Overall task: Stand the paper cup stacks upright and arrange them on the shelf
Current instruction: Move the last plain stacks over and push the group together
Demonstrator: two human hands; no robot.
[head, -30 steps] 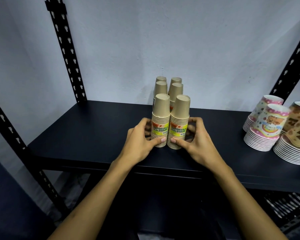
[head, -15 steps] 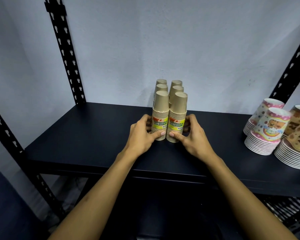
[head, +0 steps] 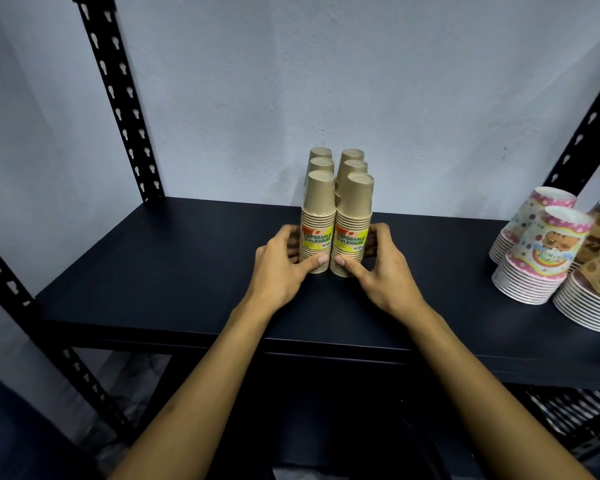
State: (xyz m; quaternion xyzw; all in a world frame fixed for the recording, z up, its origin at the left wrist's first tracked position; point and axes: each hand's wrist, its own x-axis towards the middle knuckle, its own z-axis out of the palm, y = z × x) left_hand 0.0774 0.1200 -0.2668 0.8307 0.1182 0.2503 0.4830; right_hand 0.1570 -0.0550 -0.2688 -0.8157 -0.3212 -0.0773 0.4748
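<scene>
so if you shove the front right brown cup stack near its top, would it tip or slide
Probably tip: the front right stack is tall on a narrow base. Being paper cups, it is likely light. The right hand and left hand hold low, which seems safer.

Black metal shelf [head: 187, 258] on slotted black uprights, set against a pale wall. Six brown paper cup stacks [head: 336, 216] stand upright, inverted, in two touching columns of three running toward 12 o'clock at the shelf's centre. At 3 o'clock, well apart, patterned cup stacks [head: 541, 258] and brown printed cup stacks [head: 596, 292] stand grouped together, tilted.
</scene>
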